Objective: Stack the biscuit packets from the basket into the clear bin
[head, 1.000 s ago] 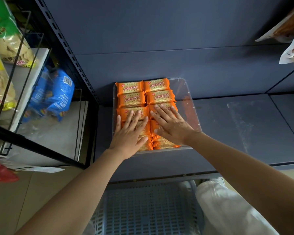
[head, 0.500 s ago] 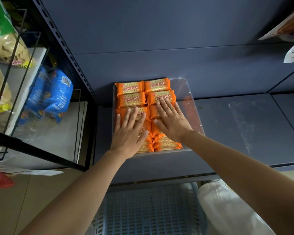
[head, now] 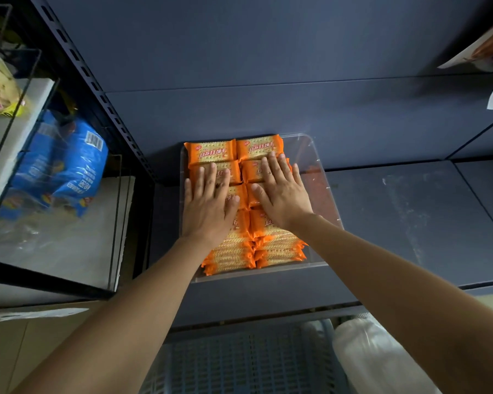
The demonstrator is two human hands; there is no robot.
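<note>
Two columns of biscuit packets point(head: 211, 150) run front-to-back in the clear bin point(head: 319, 177). Left hand point(head: 208, 206) and right hand point(head: 282, 194) lie flat, fingers straight, one atop each.

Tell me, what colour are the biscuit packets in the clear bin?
Orange wrappers, with pale biscuit pictures and red lettering: the biscuit packets, seen best in the head view.
</note>
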